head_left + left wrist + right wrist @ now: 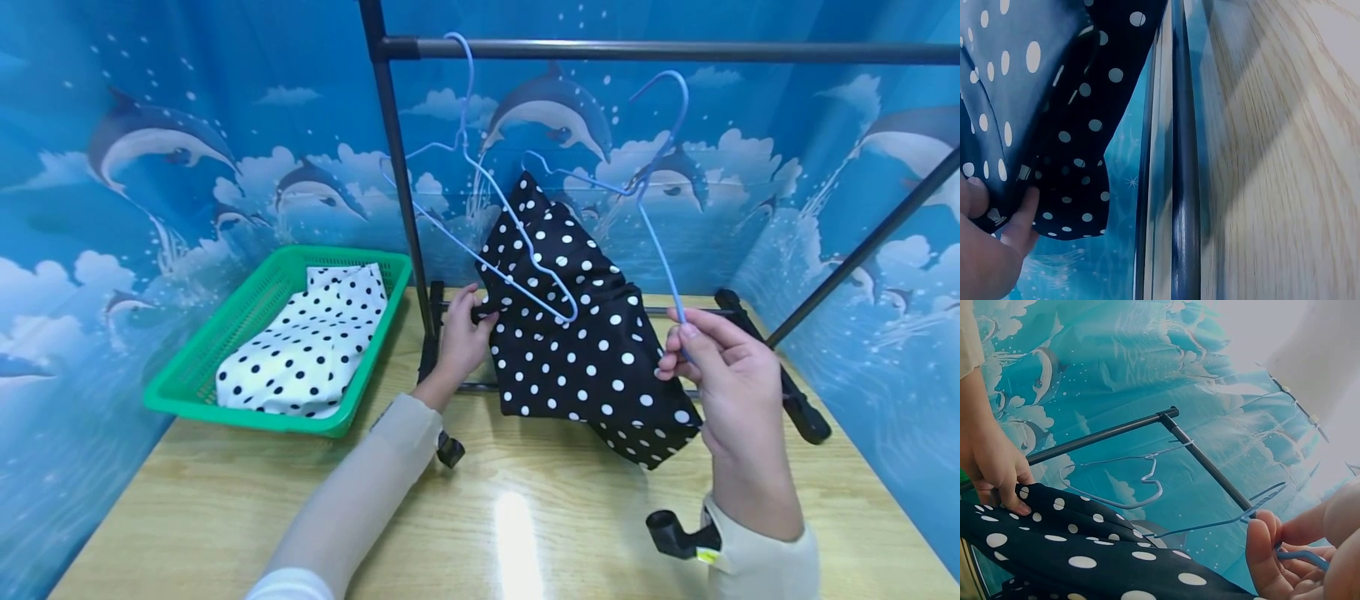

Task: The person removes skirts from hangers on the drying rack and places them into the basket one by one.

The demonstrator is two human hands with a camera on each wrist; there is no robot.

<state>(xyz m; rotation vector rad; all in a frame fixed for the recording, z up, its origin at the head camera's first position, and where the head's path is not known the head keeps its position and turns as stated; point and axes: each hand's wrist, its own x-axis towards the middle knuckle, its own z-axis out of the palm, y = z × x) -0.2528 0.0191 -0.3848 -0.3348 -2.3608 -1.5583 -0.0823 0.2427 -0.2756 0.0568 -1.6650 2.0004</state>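
Note:
A black garment with white dots (592,350) hangs in front of the rack, one upper corner raised over the left end of a blue wire hanger (660,242). My right hand (723,367) pinches that hanger by its right end, its hook free of the rail. At the garment's left edge, my left hand (465,333) pinches the cloth between thumb and fingers; in the left wrist view the dotted cloth (1004,94) fills the upper left, above the fingers. Another blue hanger (487,167) hangs bare from the rail, in front of the garment.
The dark metal rack has a top rail (675,52) and feet on the wooden table (570,533). To the left stands a green basket (247,421) with a white, black-dotted garment (307,350) in it. A dolphin-print curtain (300,108) surrounds the table.

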